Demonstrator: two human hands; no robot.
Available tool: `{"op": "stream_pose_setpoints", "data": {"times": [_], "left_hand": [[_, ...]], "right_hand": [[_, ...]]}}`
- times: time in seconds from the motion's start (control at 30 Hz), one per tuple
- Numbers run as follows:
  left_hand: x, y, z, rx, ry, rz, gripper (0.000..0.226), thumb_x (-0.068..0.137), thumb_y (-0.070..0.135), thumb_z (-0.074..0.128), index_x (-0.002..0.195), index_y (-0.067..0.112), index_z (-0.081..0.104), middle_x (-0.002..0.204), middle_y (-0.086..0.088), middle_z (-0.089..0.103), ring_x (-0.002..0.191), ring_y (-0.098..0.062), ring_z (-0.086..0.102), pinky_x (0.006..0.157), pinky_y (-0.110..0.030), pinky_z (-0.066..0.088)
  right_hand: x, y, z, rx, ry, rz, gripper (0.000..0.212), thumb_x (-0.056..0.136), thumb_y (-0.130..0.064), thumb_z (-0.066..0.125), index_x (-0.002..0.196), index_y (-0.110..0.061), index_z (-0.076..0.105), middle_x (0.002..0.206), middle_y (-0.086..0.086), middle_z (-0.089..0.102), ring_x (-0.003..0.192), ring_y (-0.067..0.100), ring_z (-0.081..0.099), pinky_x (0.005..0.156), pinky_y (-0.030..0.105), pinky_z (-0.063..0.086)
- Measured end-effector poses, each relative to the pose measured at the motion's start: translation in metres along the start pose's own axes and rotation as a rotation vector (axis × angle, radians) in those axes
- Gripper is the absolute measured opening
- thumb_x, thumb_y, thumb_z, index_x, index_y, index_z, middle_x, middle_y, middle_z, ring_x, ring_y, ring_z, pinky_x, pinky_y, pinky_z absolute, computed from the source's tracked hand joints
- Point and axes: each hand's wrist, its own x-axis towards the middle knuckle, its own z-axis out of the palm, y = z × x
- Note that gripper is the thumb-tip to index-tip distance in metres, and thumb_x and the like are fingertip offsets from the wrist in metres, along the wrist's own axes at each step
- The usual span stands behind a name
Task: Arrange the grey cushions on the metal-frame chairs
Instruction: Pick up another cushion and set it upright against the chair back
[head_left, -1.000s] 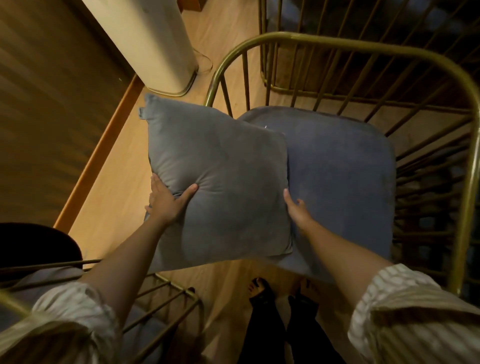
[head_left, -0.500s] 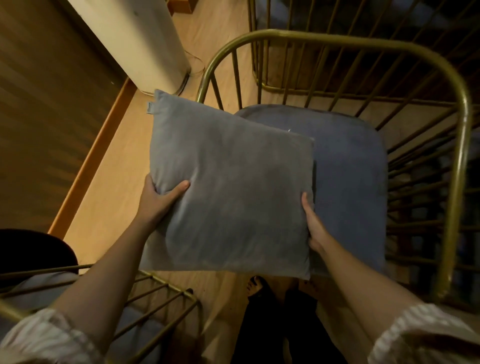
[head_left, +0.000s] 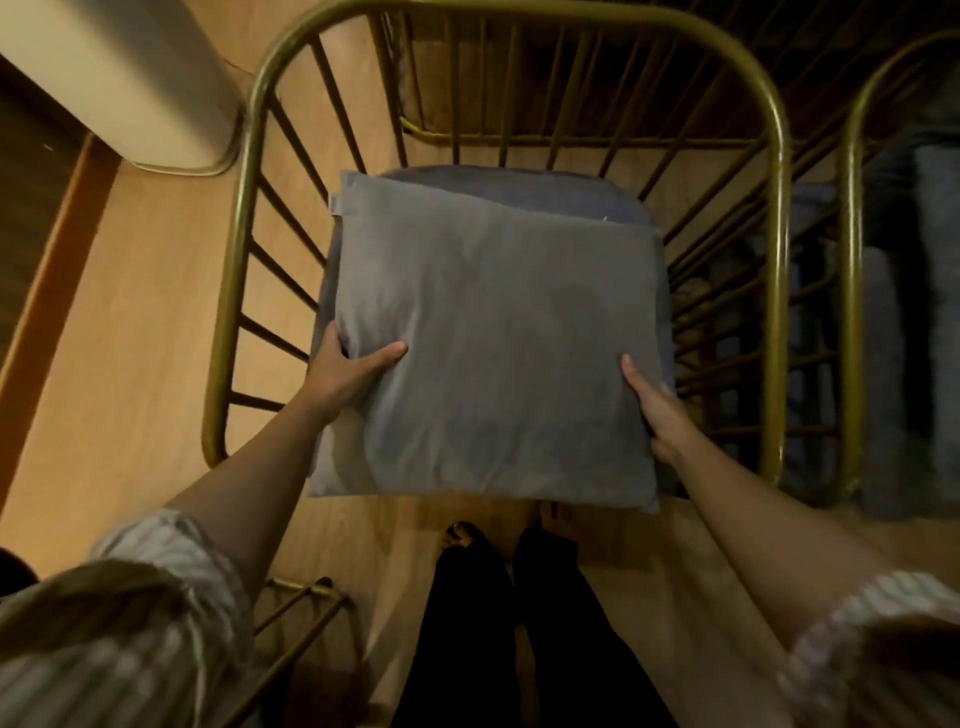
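Grey cushion (head_left: 498, 343) held flat over the seat pad (head_left: 566, 195) of the brass-coloured metal-frame chair (head_left: 776, 218), covering most of it; only the pad's far strip and side edges showing. Left hand (head_left: 345, 371) clamped on the cushion's near-left edge, thumb on top, fingers hidden under. Right hand (head_left: 657, 410) pressed to the near-right edge, thumb on top, gripping too. Second chair (head_left: 852, 260) just right of the first. White appliance (head_left: 130, 78) on the wooden floor (head_left: 145, 322), far left of the chair. Striped sleeves nearest the camera.
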Motion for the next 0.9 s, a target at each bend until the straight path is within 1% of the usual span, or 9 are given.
{"op": "stream_pose_setpoints", "data": {"times": [0.07,0.17,0.33,0.43,0.47,0.6,0.7,0.8,0.9], "left_hand": [[0.01,-0.009,0.004,-0.001,-0.02,-0.029,0.114,0.064,0.056,0.086,0.154,0.026,0.022,0.153,0.001,0.04,0.138,-0.024,0.044,0.111,-0.044,0.04],[0.025,-0.024,0.008,0.025,-0.04,-0.074,0.11,0.073,0.05,0.082,0.156,0.023,0.016,0.157,-0.003,0.035,0.141,-0.028,0.039,0.114,-0.046,0.037],[0.046,-0.035,0.021,0.025,-0.041,-0.067,0.096,0.084,0.04,0.076,0.156,0.021,0.015,0.158,-0.006,0.033,0.143,-0.029,0.037,0.113,-0.043,0.034],[0.047,-0.035,0.023,0.067,-0.055,-0.022,0.094,0.085,0.043,0.074,0.156,0.024,0.016,0.158,-0.005,0.034,0.143,-0.03,0.037,0.116,-0.044,0.033],[0.046,-0.035,0.023,0.086,-0.061,-0.01,0.095,0.084,0.046,0.073,0.157,0.025,0.016,0.159,-0.005,0.034,0.144,-0.03,0.036,0.117,-0.047,0.033],[0.037,-0.026,0.022,0.128,-0.076,0.005,0.085,0.095,0.04,0.062,0.159,0.022,0.008,0.162,-0.005,0.027,0.147,-0.029,0.03,0.12,-0.046,0.027],[0.033,-0.023,0.019,0.246,-0.121,0.006,0.082,0.097,0.039,0.056,0.159,0.027,0.004,0.166,-0.004,0.017,0.152,-0.031,0.018,0.122,-0.055,0.021],[0.024,-0.017,0.024,0.353,-0.155,0.084,0.082,0.092,0.024,0.061,0.157,0.029,0.011,0.163,-0.005,0.019,0.15,-0.033,0.021,0.118,-0.059,0.027],[-0.012,0.015,0.044,0.421,-0.131,0.19,0.075,0.092,0.004,0.059,0.156,0.016,0.023,0.16,-0.009,0.027,0.147,-0.033,0.027,0.119,-0.05,0.029]], "right_hand": [[0.007,0.004,0.001,-0.021,-0.004,-0.01,0.103,0.043,-0.069,0.085,0.131,-0.02,0.062,0.125,0.003,0.069,0.107,0.023,0.067,0.097,0.043,0.053],[0.024,0.011,0.004,-0.071,-0.031,-0.009,0.111,0.041,-0.072,0.085,0.136,-0.02,0.059,0.128,0.002,0.067,0.111,0.023,0.066,0.1,0.044,0.052],[0.04,0.017,0.007,-0.081,-0.05,-0.002,0.082,0.072,-0.056,0.075,0.141,-0.019,0.052,0.131,0.002,0.063,0.112,0.023,0.063,0.092,0.039,0.053],[0.038,0.02,0.009,-0.08,-0.032,-0.019,0.099,0.056,-0.06,0.078,0.141,-0.019,0.051,0.127,0.001,0.064,0.101,0.015,0.064,0.08,0.031,0.053],[0.037,0.021,0.011,-0.081,-0.021,-0.037,0.097,0.057,-0.059,0.078,0.141,-0.017,0.052,0.128,0.002,0.064,0.1,0.014,0.064,0.079,0.03,0.053],[0.032,0.025,0.009,-0.113,0.067,-0.02,0.072,0.082,-0.044,0.074,0.141,-0.013,0.047,0.129,0.003,0.059,0.109,0.023,0.059,0.091,0.037,0.05],[0.021,0.026,0.002,-0.154,0.086,0.019,0.079,0.084,-0.042,0.072,0.15,-0.014,0.037,0.146,0.008,0.051,0.125,0.03,0.055,0.104,0.045,0.047],[-0.002,0.027,-0.003,-0.236,0.131,0.013,0.069,0.094,-0.029,0.065,0.151,-0.009,0.032,0.152,0.014,0.043,0.134,0.033,0.048,0.106,0.04,0.042],[-0.031,0.023,-0.013,-0.396,0.228,-0.064,0.065,0.096,-0.027,0.062,0.15,-0.007,0.033,0.155,0.015,0.039,0.139,0.034,0.041,0.107,0.038,0.038]]}}
